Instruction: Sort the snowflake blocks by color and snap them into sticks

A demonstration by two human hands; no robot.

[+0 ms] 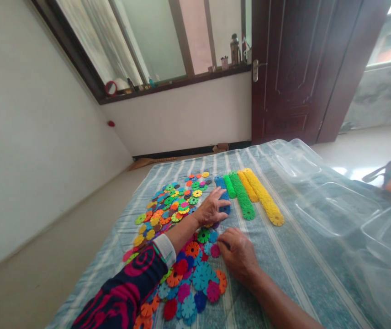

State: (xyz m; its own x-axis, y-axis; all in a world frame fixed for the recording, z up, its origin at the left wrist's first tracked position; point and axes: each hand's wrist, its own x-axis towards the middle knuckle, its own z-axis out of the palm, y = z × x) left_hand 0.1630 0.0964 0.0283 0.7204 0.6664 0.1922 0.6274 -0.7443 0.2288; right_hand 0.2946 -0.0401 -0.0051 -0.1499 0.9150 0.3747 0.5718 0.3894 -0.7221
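Note:
My left hand [212, 208] reaches across the pile with fingers spread, its fingertips on a row of overlapping blue notched discs [227, 209]. Just below it, my right hand [239, 255] is closed at the pile's right edge, beside a magenta disc [215, 250]. What its fingers hold, if anything, is hidden. The loose pile of flower-like plastic discs [192, 249] has many colours and lies partly under my left forearm. Right of the blue row lie a short light-green row [229, 186], a longer green row [242, 195], a short yellow-orange row [248, 186] and a long yellow row [263, 196].
A striped blue-grey cloth [284, 256] covers the surface. Several clear plastic containers [335, 208] stand along its right side. Beyond the far edge are a white wall, a dark red door [298, 68] and a window ledge [182, 83] bearing small items and a flask [235, 49].

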